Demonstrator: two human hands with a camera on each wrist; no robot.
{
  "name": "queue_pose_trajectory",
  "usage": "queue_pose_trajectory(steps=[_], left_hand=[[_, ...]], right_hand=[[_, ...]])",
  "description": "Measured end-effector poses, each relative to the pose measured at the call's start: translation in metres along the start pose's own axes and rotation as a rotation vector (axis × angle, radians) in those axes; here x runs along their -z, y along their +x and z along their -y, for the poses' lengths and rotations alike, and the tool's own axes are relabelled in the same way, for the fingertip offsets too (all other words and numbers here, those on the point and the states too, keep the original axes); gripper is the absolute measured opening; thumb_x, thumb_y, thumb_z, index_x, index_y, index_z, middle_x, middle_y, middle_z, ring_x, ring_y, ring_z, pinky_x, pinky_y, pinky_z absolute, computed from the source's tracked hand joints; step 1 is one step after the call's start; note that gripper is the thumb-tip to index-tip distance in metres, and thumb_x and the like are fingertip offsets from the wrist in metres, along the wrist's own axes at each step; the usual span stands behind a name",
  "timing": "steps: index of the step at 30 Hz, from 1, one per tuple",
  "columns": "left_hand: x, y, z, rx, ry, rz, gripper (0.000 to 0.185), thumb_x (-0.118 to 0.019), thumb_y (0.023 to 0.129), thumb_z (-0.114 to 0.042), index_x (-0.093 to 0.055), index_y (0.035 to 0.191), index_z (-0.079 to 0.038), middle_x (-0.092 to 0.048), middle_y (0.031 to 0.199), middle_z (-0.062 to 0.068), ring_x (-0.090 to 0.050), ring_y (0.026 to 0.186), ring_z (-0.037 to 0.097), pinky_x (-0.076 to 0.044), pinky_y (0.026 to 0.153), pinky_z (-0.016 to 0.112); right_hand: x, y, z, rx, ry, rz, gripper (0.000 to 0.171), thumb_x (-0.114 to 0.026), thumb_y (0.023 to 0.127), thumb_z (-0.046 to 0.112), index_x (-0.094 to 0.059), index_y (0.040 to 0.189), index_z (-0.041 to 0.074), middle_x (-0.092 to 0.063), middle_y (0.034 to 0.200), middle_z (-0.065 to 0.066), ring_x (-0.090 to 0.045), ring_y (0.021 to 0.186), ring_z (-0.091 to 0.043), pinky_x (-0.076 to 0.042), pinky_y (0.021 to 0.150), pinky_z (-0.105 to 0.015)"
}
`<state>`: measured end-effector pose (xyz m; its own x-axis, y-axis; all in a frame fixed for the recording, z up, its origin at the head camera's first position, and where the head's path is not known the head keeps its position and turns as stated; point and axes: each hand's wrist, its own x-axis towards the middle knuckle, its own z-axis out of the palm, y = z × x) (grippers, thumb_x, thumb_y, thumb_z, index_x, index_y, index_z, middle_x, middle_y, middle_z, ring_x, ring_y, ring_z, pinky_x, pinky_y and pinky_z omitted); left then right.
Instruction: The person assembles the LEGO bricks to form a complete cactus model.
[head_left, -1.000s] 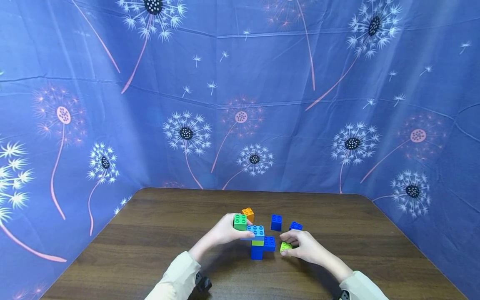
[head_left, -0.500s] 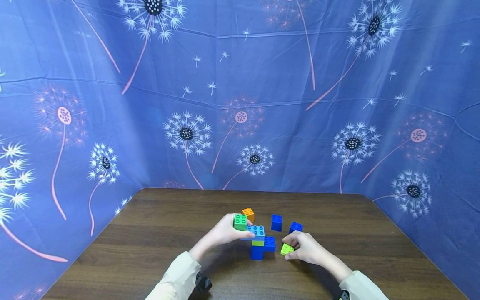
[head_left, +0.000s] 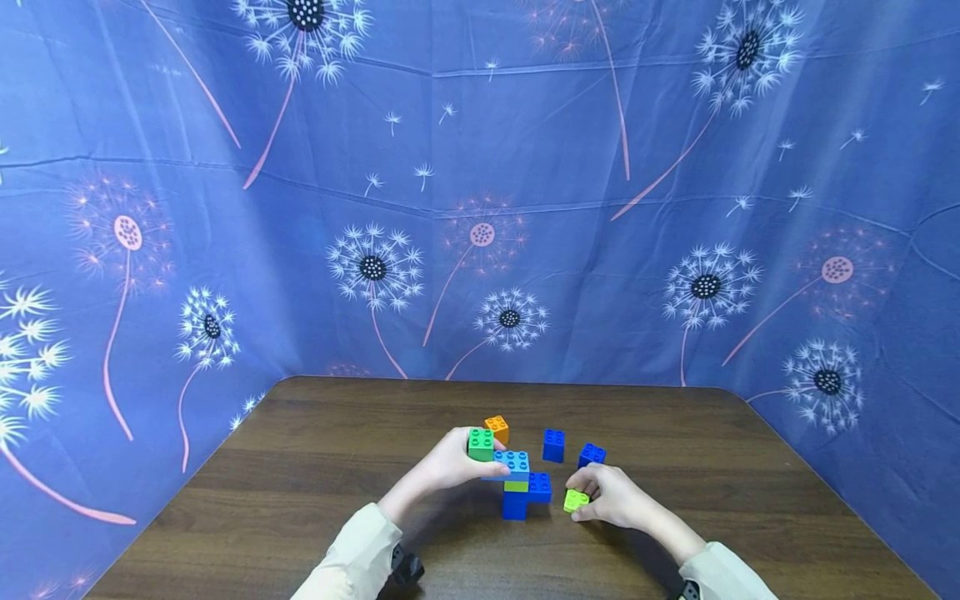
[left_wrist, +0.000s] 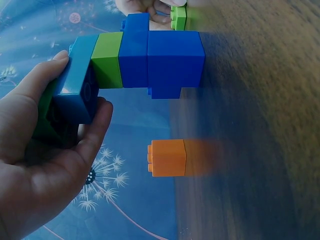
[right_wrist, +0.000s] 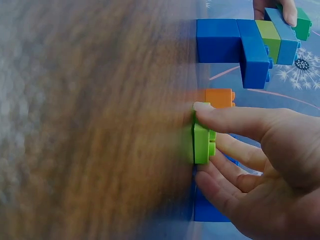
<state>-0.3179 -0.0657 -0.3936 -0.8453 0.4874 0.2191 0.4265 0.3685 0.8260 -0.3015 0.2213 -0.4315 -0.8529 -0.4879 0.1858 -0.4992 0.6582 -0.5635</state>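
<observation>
The left hand (head_left: 452,460) holds the light blue brick (head_left: 512,463) near the top of a small tower, with its fingers clamped on it, the thumb on the near side. The green brick (head_left: 480,446) sits on the left end of this light blue one. Below come the lower lime brick (head_left: 515,486), then the overhanging blue brick (head_left: 540,488), which extends to the right, and the base blue brick (head_left: 513,507) on the counter (head_left: 360,433). To the right of the tower and apart from it, the right hand (head_left: 617,495) pinches the loose lime brick (head_left: 575,501) between thumb and fingers, studs upward, low at the counter. Behind stand the orange brick (head_left: 497,428) and two separate blue bricks (head_left: 553,446).
</observation>
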Motion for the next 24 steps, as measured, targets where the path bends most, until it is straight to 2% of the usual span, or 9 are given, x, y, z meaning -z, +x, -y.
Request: queue_pose_trajectory(steps=[5, 12, 17, 24], left_hand=[[-0.0005, 0.0002, -0.0002, -0.008, 0.001, -0.004, 0.032, -0.076, 0.078, -0.026, -0.068, 0.1, -0.005, -0.064, 0.079, 0.0, -0.049, 0.061, 0.008, -0.043, 0.055, 0.022], [-0.0013, 0.0001, 0.0001, -0.012, 0.008, -0.007, 0.032, -0.076, 0.078, -0.026, -0.068, 0.1, -0.005, -0.065, 0.08, 0.0, -0.05, 0.062, 0.007, -0.044, 0.055, 0.022], [-0.0014, 0.0006, 0.0004, -0.004, 0.003, -0.003, 0.031, -0.076, 0.078, -0.025, -0.068, 0.1, -0.005, -0.064, 0.078, 0.0, -0.05, 0.061, 0.008, -0.044, 0.055, 0.022], [-0.0009, 0.0006, -0.0008, 0.009, -0.018, 0.004, 0.03, -0.077, 0.078, -0.024, -0.068, 0.099, -0.005, -0.065, 0.078, 0.002, -0.052, 0.062, 0.009, -0.046, 0.057, 0.023]], right_hand=[[0.0002, -0.0014, 0.0009, 0.046, 0.018, -0.009, 0.036, -0.081, 0.067, 0.008, -0.065, 0.098, -0.001, -0.062, 0.085, -0.003, -0.056, 0.071, -0.009, -0.047, 0.061, -0.02], [0.0011, -0.0019, 0.0043, 0.085, 0.033, -0.081, 0.035, -0.079, 0.068, 0.008, -0.065, 0.099, -0.001, -0.059, 0.093, -0.008, -0.055, 0.072, -0.008, -0.049, 0.063, -0.022], [0.0011, 0.0002, 0.0054, 0.076, 0.104, -0.07, 0.035, -0.077, 0.071, 0.006, -0.063, 0.102, -0.004, -0.059, 0.095, -0.01, -0.058, 0.073, -0.009, -0.051, 0.064, -0.022], [0.0004, 0.0027, 0.0059, 0.038, 0.119, -0.089, 0.033, -0.078, 0.071, 0.008, -0.061, 0.098, 0.001, -0.061, 0.096, -0.009, -0.059, 0.079, -0.012, -0.053, 0.068, -0.027]])
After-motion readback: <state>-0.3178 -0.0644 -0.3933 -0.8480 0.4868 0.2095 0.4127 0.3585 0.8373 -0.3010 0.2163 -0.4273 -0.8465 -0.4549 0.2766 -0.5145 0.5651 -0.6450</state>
